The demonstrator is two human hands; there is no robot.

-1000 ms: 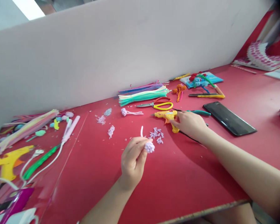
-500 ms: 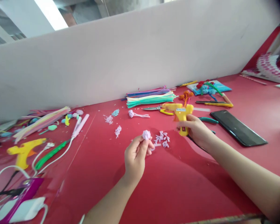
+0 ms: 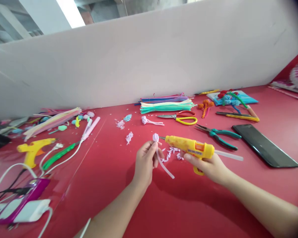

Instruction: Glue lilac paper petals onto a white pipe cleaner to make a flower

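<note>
Between the fingertips of my left hand point(image 3: 145, 160) is a small lilac pipe-cleaner flower point(image 3: 155, 137), its pale stem hanging down to the right. My right hand point(image 3: 212, 167) is wrapped round a yellow hot glue gun point(image 3: 188, 145), whose nozzle points left, close beside the flower head. Whether the tip touches the flower I cannot tell. A clear glue stick point(image 3: 229, 155) juts from the gun's back end. Just under the gun, small lilac pipe-cleaner pieces point(image 3: 171, 153) lie scattered on the red table point(image 3: 188, 208), partly hidden by the gun and my right hand.
Beyond my hands lie another lilac flower point(image 3: 151, 121), scissors point(image 3: 186, 118), teal-handled pliers point(image 3: 221, 135) and bundled pipe cleaners point(image 3: 167, 105). A black phone point(image 3: 265, 145) rests at right. On the left are a second glue gun point(image 3: 33, 150), a purple power strip point(image 3: 32, 196) and white cables.
My right hand has brought the glue gun down and turned it so the nozzle faces the flower. The flower has been tilted more upright in my left hand, and its stem now shows.
</note>
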